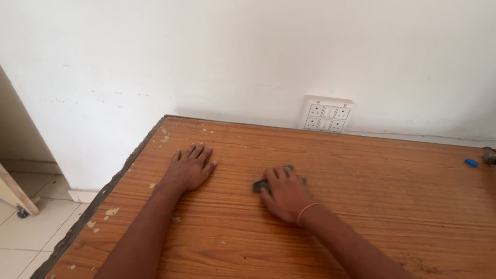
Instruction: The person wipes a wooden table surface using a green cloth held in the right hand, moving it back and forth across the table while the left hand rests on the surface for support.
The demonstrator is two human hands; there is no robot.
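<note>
— What are the hands doing right now?

— The left hand (pixel 190 168) lies flat on the wooden tabletop (pixel 361 206), palm down, fingers straight and slightly fanned, holding nothing. The right hand (pixel 285 194) presses down on a small dark green scrubbing pad (pixel 260 185), fingers close together and curled over it; only the pad's left edge and a far corner peek out. A pink band sits on that wrist.

— Where is the pad on the table?

— Near the middle, just right of the left hand and well short of the wall.

— How should the rubbing be done well?

— I'd judge it best to keep the palm weight over the pad, stroke along the wood grain, and let the flat left hand steady the body. The pale flecks (pixel 111 211) along the left edge look like dried paint or chipped veneer and may need firmer passes.

— Any packages, labels or signs?

— None that I can see. There is a white rectangular socket-and-switch plate (pixel 326 114) on the wall at the table's far edge, and a small blue cap (pixel 470 163) at far right.
</note>
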